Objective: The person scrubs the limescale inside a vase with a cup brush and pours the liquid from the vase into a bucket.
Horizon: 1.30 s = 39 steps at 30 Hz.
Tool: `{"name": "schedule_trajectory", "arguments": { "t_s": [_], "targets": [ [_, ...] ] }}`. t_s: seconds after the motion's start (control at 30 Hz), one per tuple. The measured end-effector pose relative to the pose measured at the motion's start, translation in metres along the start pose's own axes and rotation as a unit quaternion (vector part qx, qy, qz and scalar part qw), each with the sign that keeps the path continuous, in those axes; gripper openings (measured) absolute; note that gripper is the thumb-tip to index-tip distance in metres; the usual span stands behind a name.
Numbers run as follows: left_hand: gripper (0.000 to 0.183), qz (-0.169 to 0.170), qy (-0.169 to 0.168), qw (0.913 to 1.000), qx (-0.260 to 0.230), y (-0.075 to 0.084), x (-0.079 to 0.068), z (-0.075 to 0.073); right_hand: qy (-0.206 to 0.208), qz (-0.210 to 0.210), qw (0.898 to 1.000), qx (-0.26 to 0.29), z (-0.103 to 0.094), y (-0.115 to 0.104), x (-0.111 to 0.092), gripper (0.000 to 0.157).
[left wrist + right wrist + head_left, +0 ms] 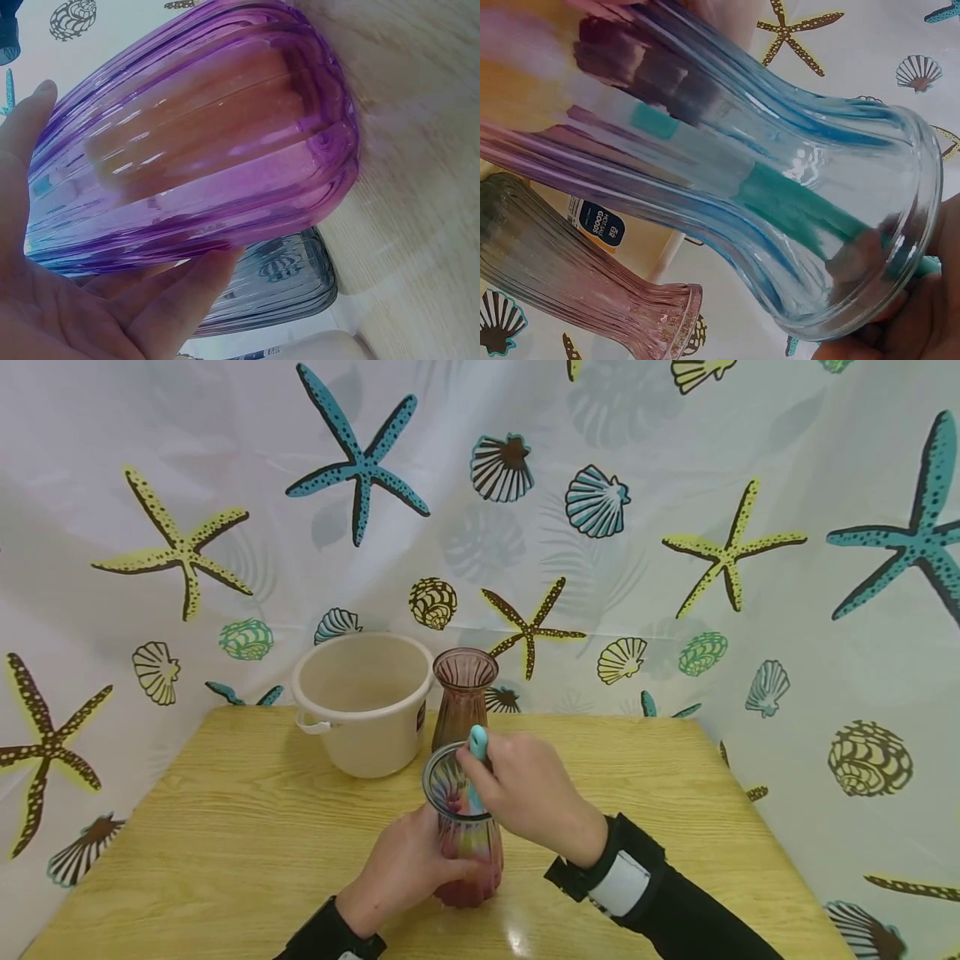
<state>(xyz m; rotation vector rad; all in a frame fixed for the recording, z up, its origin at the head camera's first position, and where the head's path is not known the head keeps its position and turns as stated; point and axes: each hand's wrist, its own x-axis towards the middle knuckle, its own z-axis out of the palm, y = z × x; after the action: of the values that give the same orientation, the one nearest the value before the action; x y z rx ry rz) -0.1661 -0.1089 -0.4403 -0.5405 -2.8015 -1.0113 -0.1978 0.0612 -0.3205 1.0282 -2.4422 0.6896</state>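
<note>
A ribbed glass vase point(483, 847), pink-purple below and bluish clear at the rim, is near the table's front. My left hand point(401, 864) grips its body from the left, thumb across the near side. With my right hand point(532, 793) over the mouth, I hold the turquoise handle point(478, 739) of a bottle brush that reaches down into the vase. Through the glass in the right wrist view, the brush's turquoise and pale shaft point(787, 202) shows. A blurred orange-yellow brush head point(202, 120) fills much of the lower vase in the left wrist view.
Just behind the held vase stands a second ribbed vase point(461, 714), smoky pink. To its left is a cream bucket point(375, 747) with a side handle. Both stand on the wooden table point(247, 827), enclosed by a shell-and-starfish curtain point(637, 577).
</note>
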Motion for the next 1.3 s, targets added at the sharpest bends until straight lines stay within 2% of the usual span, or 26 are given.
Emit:
{"name": "schedule_trajectory", "arguments": {
  "t_s": [0.2, 0.43, 0.6, 0.73, 1.0, 1.2, 1.3],
  "targets": [
    [0.091, 0.002, 0.007, 1.0000, -0.003, 0.0005, -0.0007, 0.0006, 0.006, -0.009, 1.000, 0.020, 0.0010, 0.0008, 0.0003, 0.045],
    [0.088, 0.004, 0.008, 0.9999, -0.006, 0.0012, -0.0005, 0.0007, -0.013, -0.029, 0.996, 0.078, 0.0023, 0.0001, 0.0017, 0.029],
    [0.086, 0.004, 0.000, 1.0000, -0.005, 0.0012, 0.0009, 0.0004, -0.037, -0.015, 0.995, 0.096, -0.0002, -0.0009, 0.0030, 0.034],
    [0.087, 0.004, -0.005, 1.0000, 0.002, 0.0006, 0.0010, 0.0004, -0.045, -0.004, 0.995, 0.086, -0.0019, -0.0022, 0.0047, 0.040],
    [0.095, 0.012, -0.002, 0.9999, 0.000, -0.0001, -0.0005, 0.0014, -0.024, 0.002, 0.999, 0.031, -0.0019, -0.0038, 0.0061, 0.044],
    [0.093, 0.005, -0.001, 1.0000, -0.001, -0.0010, -0.0010, 0.0013, -0.006, -0.016, 1.000, -0.011, 0.0002, -0.0042, 0.0041, 0.045],
    [0.092, 0.001, 0.001, 1.0000, -0.003, -0.0008, -0.0017, 0.0010, 0.003, -0.024, 1.000, -0.014, 0.0023, -0.0028, 0.0032, 0.046]
  ]
}}
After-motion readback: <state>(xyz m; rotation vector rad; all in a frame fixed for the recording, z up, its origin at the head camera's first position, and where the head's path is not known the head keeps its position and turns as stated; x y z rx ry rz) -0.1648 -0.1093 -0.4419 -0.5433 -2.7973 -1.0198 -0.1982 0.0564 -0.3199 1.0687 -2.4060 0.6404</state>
